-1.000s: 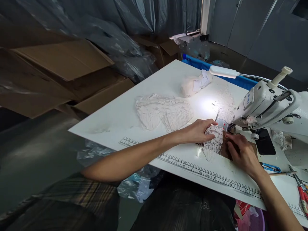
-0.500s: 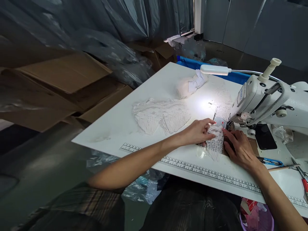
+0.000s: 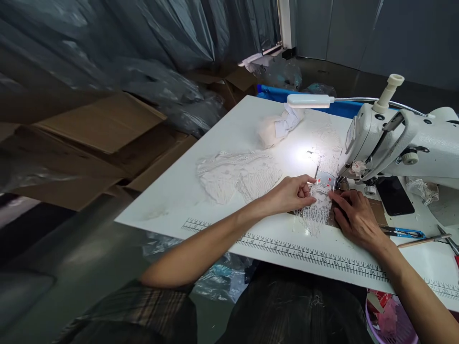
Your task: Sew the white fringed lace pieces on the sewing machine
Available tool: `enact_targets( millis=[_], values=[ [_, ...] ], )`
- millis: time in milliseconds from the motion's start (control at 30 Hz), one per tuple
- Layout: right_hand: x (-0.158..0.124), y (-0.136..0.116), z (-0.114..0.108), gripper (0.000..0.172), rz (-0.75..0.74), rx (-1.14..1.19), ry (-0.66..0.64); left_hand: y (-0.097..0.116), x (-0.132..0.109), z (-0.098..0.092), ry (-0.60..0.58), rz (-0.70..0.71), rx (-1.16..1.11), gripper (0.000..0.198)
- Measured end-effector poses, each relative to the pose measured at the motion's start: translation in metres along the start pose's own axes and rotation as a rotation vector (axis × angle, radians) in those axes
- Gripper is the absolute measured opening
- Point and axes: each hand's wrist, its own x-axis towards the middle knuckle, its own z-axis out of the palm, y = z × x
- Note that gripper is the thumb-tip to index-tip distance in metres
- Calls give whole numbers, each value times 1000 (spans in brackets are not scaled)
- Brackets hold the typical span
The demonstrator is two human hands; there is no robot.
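A white sewing machine (image 3: 401,143) stands at the right of a white table (image 3: 229,143). A small piece of white lace (image 3: 317,210) lies in front of its needle, under the lamp light. My left hand (image 3: 292,193) rests on the lace's left side, fingers curled and pressing it down. My right hand (image 3: 353,217) lies flat on the lace's right edge, fingertips close to the presser foot.
A pile of white lace (image 3: 236,172) lies left of my hands, a rolled bundle (image 3: 276,129) farther back. Blue snips (image 3: 405,233), a thin stick and a black phone (image 3: 394,196) sit right. Cardboard boxes (image 3: 96,138) and plastic sheeting fill the left.
The view has shifted, so everything sits a little left and higher in frame. Both hands stay on the lace at the needle, with only slight finger movement.
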Motion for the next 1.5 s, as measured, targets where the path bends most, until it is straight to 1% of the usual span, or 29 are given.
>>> enact_targets(
  millis=[167, 267, 333, 500, 633, 800, 900, 967, 1067, 1133, 1333, 1433, 1467, 1500],
  values=[
    [1, -3, 3, 43, 39, -77, -43, -1, 1, 1, -6, 18, 29, 53],
    [1, -4, 4, 43, 63, -63, -43, -1, 1, 0, -6, 15, 36, 53],
    [-1, -3, 4, 44, 81, 7, -13, -1, 1, 0, -4, 13, 41, 53],
    [-6, 2, -2, 42, 170, 284, 53, -1, -1, 2, 13, 19, 44, 53],
    [-6, 1, -6, 39, 204, 339, 73, -2, -1, 3, 15, 45, 51, 53],
    [-6, 0, -6, 35, 176, 344, 80, -2, 0, 4, 19, 63, 76, 50],
    [-7, 1, -6, 36, 149, 313, 84, -1, -1, 4, 9, 50, 91, 49],
    [-8, 1, -7, 37, 84, 279, 66, 0, -1, 4, 10, 46, 99, 49],
    [-9, -1, -9, 39, -54, 215, -3, 0, -2, 4, 23, 58, 106, 49],
    [-10, -2, -10, 38, -103, 177, -30, 0, -1, 4, 28, 55, 113, 49],
    [-10, -2, -9, 39, -130, 133, -16, 0, -2, 4, 33, 51, 143, 52],
    [-9, -3, -11, 39, -128, 111, -20, -3, -4, 2, 31, 75, 161, 53],
    [-9, -3, -11, 39, -127, 107, -24, -4, -5, 2, 53, 102, 192, 52],
    [-9, -3, -12, 39, -126, 105, -30, -6, -5, 2, 105, 140, 250, 49]
  ],
)
